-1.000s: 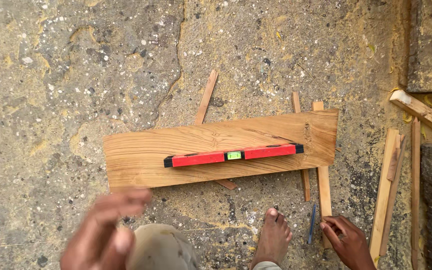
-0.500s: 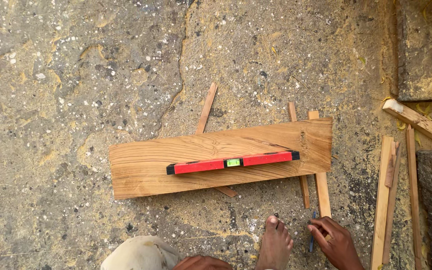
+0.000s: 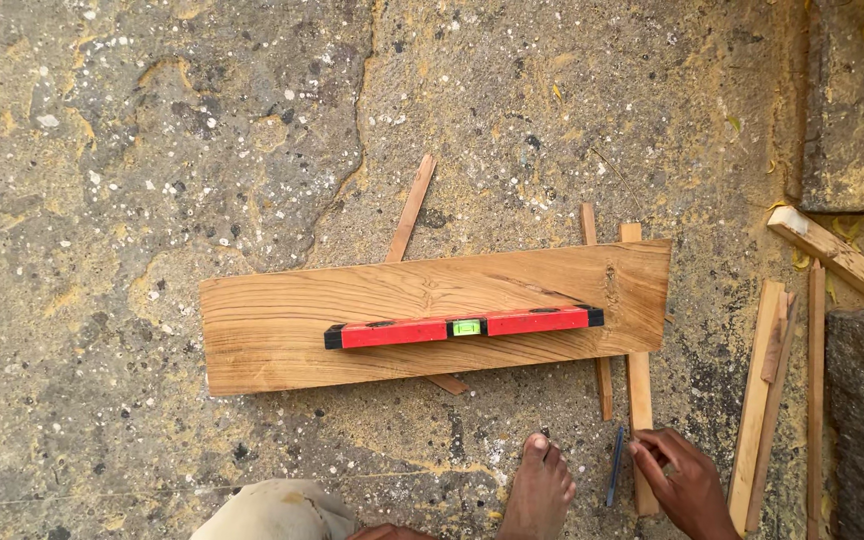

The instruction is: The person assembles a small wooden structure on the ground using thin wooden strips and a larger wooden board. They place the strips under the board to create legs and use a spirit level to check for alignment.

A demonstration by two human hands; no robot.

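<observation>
Single head camera, looking straight down at ground from standing height; plank (image 3: 432,320) mid-frame, foot (image 3: 537,490) at bottom edge.
</observation>
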